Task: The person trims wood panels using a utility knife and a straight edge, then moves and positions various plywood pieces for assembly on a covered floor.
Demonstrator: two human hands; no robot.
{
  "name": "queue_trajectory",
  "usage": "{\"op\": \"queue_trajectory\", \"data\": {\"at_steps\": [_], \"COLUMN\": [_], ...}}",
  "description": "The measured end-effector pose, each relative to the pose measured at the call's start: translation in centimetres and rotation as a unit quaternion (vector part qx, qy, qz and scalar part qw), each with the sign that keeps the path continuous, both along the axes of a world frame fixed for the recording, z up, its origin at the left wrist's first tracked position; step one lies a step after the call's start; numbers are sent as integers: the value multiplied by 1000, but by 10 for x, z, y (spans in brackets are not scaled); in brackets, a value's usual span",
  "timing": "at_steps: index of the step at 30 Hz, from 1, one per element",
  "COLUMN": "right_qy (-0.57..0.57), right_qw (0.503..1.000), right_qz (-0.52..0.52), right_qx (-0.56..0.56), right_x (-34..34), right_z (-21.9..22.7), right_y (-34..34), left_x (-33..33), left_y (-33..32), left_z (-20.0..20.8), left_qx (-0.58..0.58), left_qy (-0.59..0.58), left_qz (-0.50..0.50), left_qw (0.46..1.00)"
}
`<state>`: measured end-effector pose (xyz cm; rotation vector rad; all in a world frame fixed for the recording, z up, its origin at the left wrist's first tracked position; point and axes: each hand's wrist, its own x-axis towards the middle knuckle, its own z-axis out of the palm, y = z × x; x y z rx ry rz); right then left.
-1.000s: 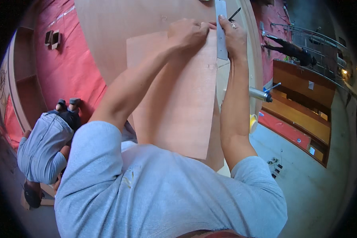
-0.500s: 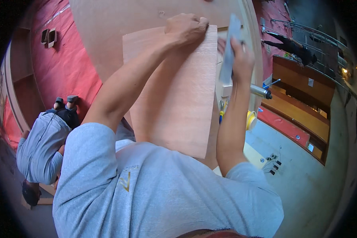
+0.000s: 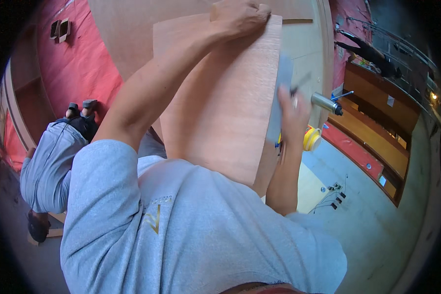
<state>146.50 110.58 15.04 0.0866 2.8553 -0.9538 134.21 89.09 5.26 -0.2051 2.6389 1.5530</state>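
A thin pinkish-tan wood sheet (image 3: 220,103) stands up in front of my chest, its lower edge near my shirt. My left hand (image 3: 240,19) is closed at its top edge near the far right corner, fingers folded over. Beside the sheet's right edge, my right hand (image 3: 294,110) grips a flat grey scraper blade (image 3: 283,81), blurred by motion. Part of the blade lies behind the sheet's edge. A dark thin piece sticks out near the right fingers, too smeared to name.
Right of my hand lie a silver cylinder (image 3: 324,103) with a black end and a yellow roll (image 3: 311,139). A wooden cabinet (image 3: 372,132) stands farther right. One person (image 3: 54,161) bends at the left; another (image 3: 367,51) is far right. Red sheeting (image 3: 78,63) covers the left floor.
My right hand and the blade have dropped toward me and moved in against the sheet's right edge. My left hand and the sheet's top sit slightly higher and farther right in view.
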Motion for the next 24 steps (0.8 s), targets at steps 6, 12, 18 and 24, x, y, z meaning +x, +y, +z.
{"op": "queue_trajectory", "data": {"at_steps": [6,12,18,24], "right_qy": [-31,24,48,-4], "right_qw": [978,995,994,999], "right_qz": [-130,40,68,34], "right_qx": [-161,-89,-71,25], "right_x": [11,-128,-109,1], "right_z": [3,-22,-24,-21], "right_y": [12,-24,-18,18], "left_x": [-2,-8,-17,-9], "left_y": [15,15,19,4], "left_z": [-3,-12,-30,-17], "left_qx": [-21,-63,-103,-44], "left_qy": [53,102,147,43], "left_qz": [-25,-13,-38,5], "left_qw": [998,993,983,998]}}
